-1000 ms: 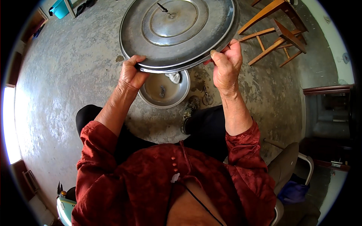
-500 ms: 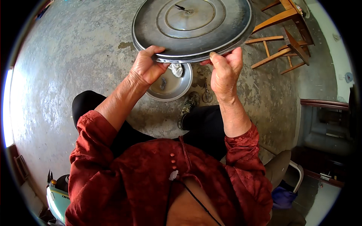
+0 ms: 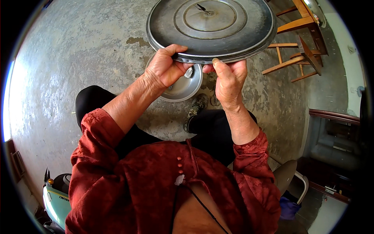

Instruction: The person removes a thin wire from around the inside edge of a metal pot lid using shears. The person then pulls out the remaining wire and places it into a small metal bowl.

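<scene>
Both hands hold up a large round grey metal pot lid point(image 3: 212, 43) by its near rim. Ring ridges circle its middle, where a small dark tie sticks out. My left hand point(image 3: 168, 65) grips the rim at the near left, thumb on top and fingers underneath. Close beside it, my right hand point(image 3: 230, 80) pinches the edge with the thumb above and its fingers below. Under the lid, on the floor, a metal basin point(image 3: 193, 86) is partly hidden by the lid and my left hand. A crumpled whitish wad point(image 3: 189, 72) shows inside it.
Scissors point(image 3: 214, 97) lie on the worn concrete floor beside my shoe point(image 3: 198, 107). Wooden stools point(image 3: 300, 58) stand at the far right. A glass-fronted dark cabinet point(image 3: 335, 132) is along the right wall. At the lower left is a pale green motor scooter point(image 3: 56, 202).
The lid has shifted to the right, and my left hand has moved right with it. My right hand has slid left along the rim, so the hands are nearer each other.
</scene>
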`<state>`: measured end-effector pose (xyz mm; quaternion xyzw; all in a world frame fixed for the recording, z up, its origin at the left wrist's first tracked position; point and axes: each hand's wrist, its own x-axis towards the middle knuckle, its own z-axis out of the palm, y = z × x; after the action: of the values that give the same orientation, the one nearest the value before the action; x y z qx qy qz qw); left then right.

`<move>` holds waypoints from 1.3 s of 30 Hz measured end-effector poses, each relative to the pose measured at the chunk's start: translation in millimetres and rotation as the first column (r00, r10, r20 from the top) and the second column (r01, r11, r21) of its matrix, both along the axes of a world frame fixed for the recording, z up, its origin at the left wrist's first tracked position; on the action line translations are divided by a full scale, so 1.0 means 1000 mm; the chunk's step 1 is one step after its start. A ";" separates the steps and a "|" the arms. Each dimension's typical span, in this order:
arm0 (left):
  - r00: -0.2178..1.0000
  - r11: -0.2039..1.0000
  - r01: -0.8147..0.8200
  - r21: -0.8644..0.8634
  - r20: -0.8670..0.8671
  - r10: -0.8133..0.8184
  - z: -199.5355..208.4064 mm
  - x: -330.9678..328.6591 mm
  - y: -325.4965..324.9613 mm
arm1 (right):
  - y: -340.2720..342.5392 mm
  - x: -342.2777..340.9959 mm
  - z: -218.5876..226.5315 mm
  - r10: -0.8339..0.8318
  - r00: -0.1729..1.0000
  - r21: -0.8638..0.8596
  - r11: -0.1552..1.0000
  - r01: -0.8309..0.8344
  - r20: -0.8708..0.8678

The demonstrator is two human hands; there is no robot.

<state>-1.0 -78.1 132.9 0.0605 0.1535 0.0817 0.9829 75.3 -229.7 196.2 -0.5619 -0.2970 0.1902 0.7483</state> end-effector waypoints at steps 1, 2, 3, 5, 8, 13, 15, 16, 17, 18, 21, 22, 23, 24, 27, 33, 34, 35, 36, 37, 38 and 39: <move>0.999 1.000 0.023 -0.013 0.041 -0.022 -0.001 -0.001 0.001 | 0.001 -0.002 -0.002 0.035 0.999 -0.004 0.999 -0.035 -0.012; 0.999 1.000 0.010 -0.007 0.032 -0.010 0.004 0.000 -0.002 | 0.002 -0.003 -0.003 0.042 0.999 0.003 0.999 -0.042 -0.006; 0.999 1.000 0.007 -0.009 0.034 -0.007 0.010 0.001 -0.005 | 0.001 -0.002 -0.005 0.044 0.999 0.000 0.999 -0.044 -0.005; 0.999 0.999 -0.019 -0.034 0.031 0.020 0.023 0.001 -0.011 | 0.002 -0.004 -0.010 0.075 0.997 -0.021 0.997 -0.075 0.000; 0.999 0.997 -0.028 0.076 0.027 0.026 0.031 0.000 -0.017 | 0.002 -0.007 -0.016 0.108 0.993 -0.058 0.992 -0.110 -0.042; 0.988 0.976 0.090 0.197 0.108 -0.113 0.022 -0.001 -0.014 | -0.001 -0.007 -0.021 0.111 0.987 -0.038 0.993 -0.116 -0.113; 1.000 0.969 -0.015 0.246 0.014 0.012 0.034 0.000 -0.023 | -0.003 -0.003 -0.025 0.106 0.980 -0.013 0.994 -0.110 -0.167; 0.999 0.961 -0.035 0.274 0.024 0.030 0.037 0.000 -0.026 | -0.005 -0.001 -0.026 0.101 0.972 -0.014 0.994 -0.107 -0.212; 0.998 0.952 -0.055 0.301 0.035 0.046 0.039 0.000 -0.026 | -0.005 0.000 -0.025 0.096 0.961 -0.017 0.994 -0.104 -0.257; 0.998 0.951 -0.062 0.303 0.038 0.053 0.040 -0.001 -0.026 | -0.004 0.000 -0.026 0.104 0.962 -0.014 0.994 -0.111 -0.254; 0.997 0.944 -0.029 0.328 0.081 0.003 0.039 -0.001 -0.025 | -0.004 0.002 -0.028 0.048 0.962 -0.071 0.995 -0.069 -0.270; 0.997 0.945 -0.065 0.322 0.066 0.046 0.040 0.000 -0.028 | -0.004 0.004 -0.028 0.078 0.939 -0.050 0.994 -0.100 -0.334; 0.995 0.943 -0.100 0.317 0.049 0.089 0.042 0.000 -0.030 | -0.006 0.005 -0.029 0.108 0.912 -0.026 0.991 -0.129 -0.397; 0.996 0.947 -0.087 0.308 0.044 0.077 0.041 0.000 -0.031 | -0.007 0.007 -0.030 0.106 0.901 -0.030 0.991 -0.131 -0.420; 0.997 0.948 -0.076 0.309 0.034 0.068 0.044 -0.001 -0.031 | -0.010 0.009 -0.029 0.086 0.897 -0.055 0.991 -0.121 -0.433; 0.993 0.950 -0.118 0.288 0.052 0.108 0.045 0.000 -0.008 | -0.016 0.030 -0.014 0.073 0.919 0.033 0.997 -0.065 -0.387; 0.989 0.935 -0.147 0.322 0.028 0.146 0.048 0.000 -0.002 | -0.018 0.035 -0.013 0.063 0.912 0.033 0.998 -0.054 -0.406; 0.983 0.919 -0.173 0.353 0.006 0.182 0.053 -0.002 0.003 | -0.022 0.041 -0.013 0.050 0.904 0.031 0.999 -0.041 -0.424; 0.984 0.896 -0.179 0.406 0.057 0.171 0.060 -0.006 0.008 | -0.026 0.047 -0.013 0.051 0.907 0.034 0.999 -0.040 -0.419; 0.983 0.895 -0.181 0.407 0.062 0.170 0.059 -0.006 0.011 | -0.029 0.053 -0.013 0.084 0.889 0.034 0.996 -0.077 -0.450; 0.983 0.874 -0.175 0.454 0.038 0.178 0.058 -0.006 0.015 | -0.032 0.059 -0.013 0.121 0.869 0.037 0.992 -0.117 -0.481; 0.982 0.850 -0.169 0.498 0.014 0.187 0.058 -0.007 0.019 | -0.036 0.067 -0.014 0.125 0.870 0.040 0.992 -0.120 -0.476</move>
<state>-7.7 -59.2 191.2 0.2984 0.1495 0.2078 0.9195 141.8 -265.2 182.6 -0.4744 -0.1391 0.3685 0.7873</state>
